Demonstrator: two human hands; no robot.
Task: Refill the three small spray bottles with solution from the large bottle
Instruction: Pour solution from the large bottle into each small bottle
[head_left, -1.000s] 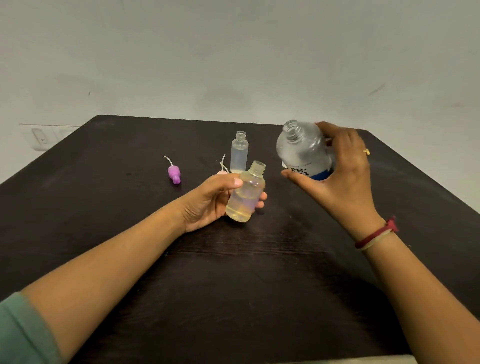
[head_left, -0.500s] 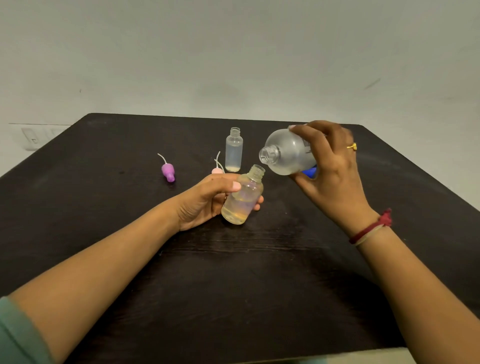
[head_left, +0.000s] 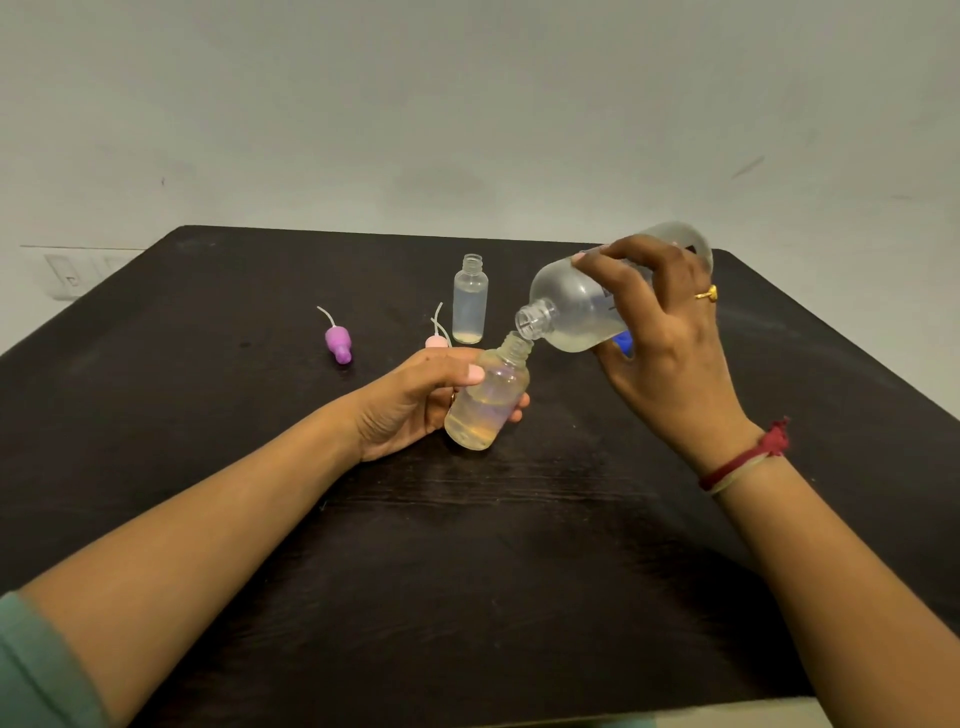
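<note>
Right hand: wrapped round big bottle, centre right, neck pointing down-left.
Left hand: curled round small bottle, mid-frame, neck tilted up-right.
Mouths: I see big just above small (almost touching).

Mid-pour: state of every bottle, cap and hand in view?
held small bottle: uncapped, tilted, partly full of yellowish liquid.
large bottle: uncapped, tipped, mouth at held small bottle's neck; stream not discernible.
standing small bottle: uncapped, upright on table, a little liquid at bottom.
purple spray cap: off, lying on table.
pink spray cap: off, on table, partly hidden.
left hand: grips held small bottle.
right hand: grips large bottle.
</note>
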